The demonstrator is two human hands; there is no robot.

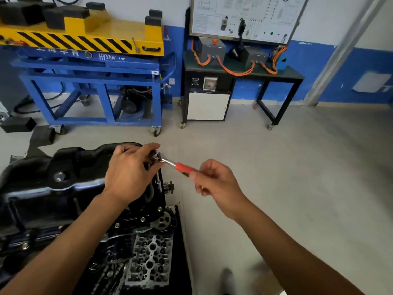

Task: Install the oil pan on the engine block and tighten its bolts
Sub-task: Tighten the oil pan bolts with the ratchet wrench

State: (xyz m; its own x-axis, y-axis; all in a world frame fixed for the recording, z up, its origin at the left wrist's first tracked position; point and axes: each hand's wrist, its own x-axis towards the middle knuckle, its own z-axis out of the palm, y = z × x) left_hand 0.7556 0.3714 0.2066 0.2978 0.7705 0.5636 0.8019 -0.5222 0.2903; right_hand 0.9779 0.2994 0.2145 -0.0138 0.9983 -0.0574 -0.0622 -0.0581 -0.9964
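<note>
A black oil pan (53, 184) lies on top of the engine block (136, 218) at the lower left. A ratchet wrench (178, 166) with a red handle and a chrome shaft stands at the pan's far right corner. My left hand (129, 173) grips the ratchet's head there, fingers curled over it. My right hand (214, 179) holds the end of the red handle, out to the right of the engine. The bolt under the ratchet head is hidden by my left fingers.
A grey cylinder head (151, 258) lies on a black mat (182, 252) below the engine. A blue and yellow lift cart (91, 67) stands behind, and a black bench with orange cables (240, 71) to its right. Grey floor (297, 167) spreads on the right.
</note>
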